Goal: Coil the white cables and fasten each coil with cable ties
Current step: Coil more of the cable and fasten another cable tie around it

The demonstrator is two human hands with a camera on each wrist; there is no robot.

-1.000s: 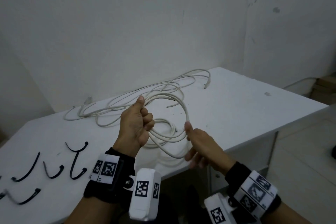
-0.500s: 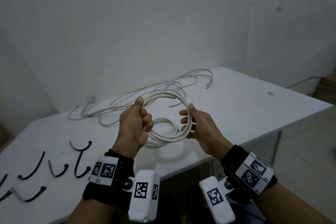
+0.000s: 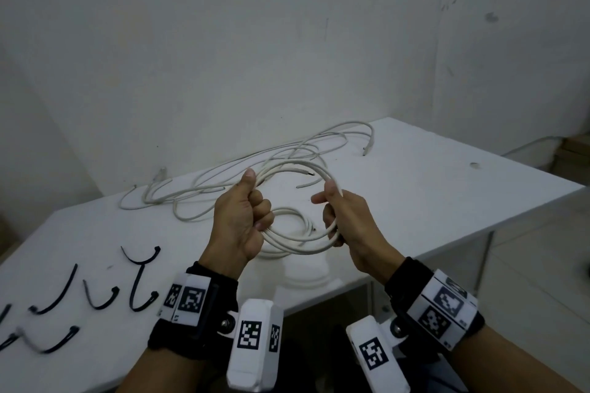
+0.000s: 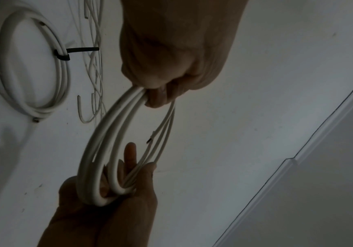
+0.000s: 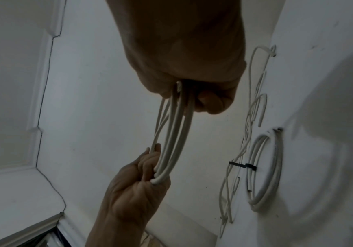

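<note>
A coil of white cable (image 3: 300, 250) hangs in the air above the white table (image 3: 415, 201), held between both hands. My left hand (image 3: 255, 207) grips its left side in a fist, thumb on top. On the right side, my right hand (image 3: 333, 217) curls its lower fingers round the strands, thumb above and index finger straight. The left wrist view shows the coil (image 4: 99, 150) edge-on between the left hand (image 4: 171, 66) and the right hand (image 4: 108, 208). In the right wrist view the coil (image 5: 175, 133) runs from the right hand (image 5: 192, 58) down to the left hand (image 5: 133, 192).
A smaller coil (image 4: 29, 66) fastened with a black tie (image 4: 65, 55) lies on the table under my hands. Loose white cables (image 3: 255, 169) sprawl along the back edge by the wall. Several black cable ties (image 3: 137, 281) lie at the front left.
My right hand has risen from the low front of the loop to the coil's right side and closed round the strands. The left hand keeps its grip.
</note>
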